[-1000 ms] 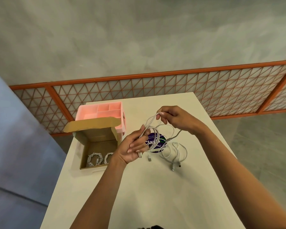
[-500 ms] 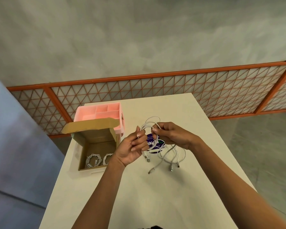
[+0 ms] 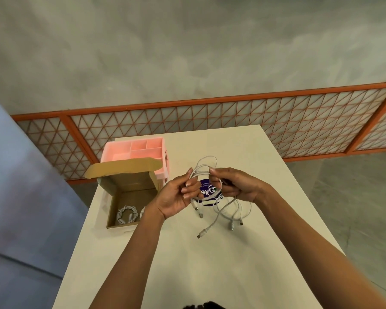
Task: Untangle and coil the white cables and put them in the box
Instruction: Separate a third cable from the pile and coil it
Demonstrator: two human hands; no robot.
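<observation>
Above the middle of the white table (image 3: 243, 275), both hands hold a partly coiled white cable (image 3: 206, 162). My left hand (image 3: 178, 195) pinches its loops from the left and my right hand (image 3: 236, 186) grips them from the right. Loose ends of this cable and of another white cable (image 3: 239, 214) trail onto the table below, plugs lying towards me. Left of my hands stands the open cardboard box (image 3: 129, 188), flap raised, with two coiled white cables (image 3: 126, 215) inside; my left wrist hides part of one.
A pink compartment tray (image 3: 136, 150) stands behind the box. A round purple sticker (image 3: 207, 191) lies on the table under the held cable. Past the table's far edge runs an orange lattice railing (image 3: 210, 121). Floor lies to both sides of the table.
My right hand has come down and leftwards to meet the left hand, closing the loop. A loose plug end has slid out towards me on the table.
</observation>
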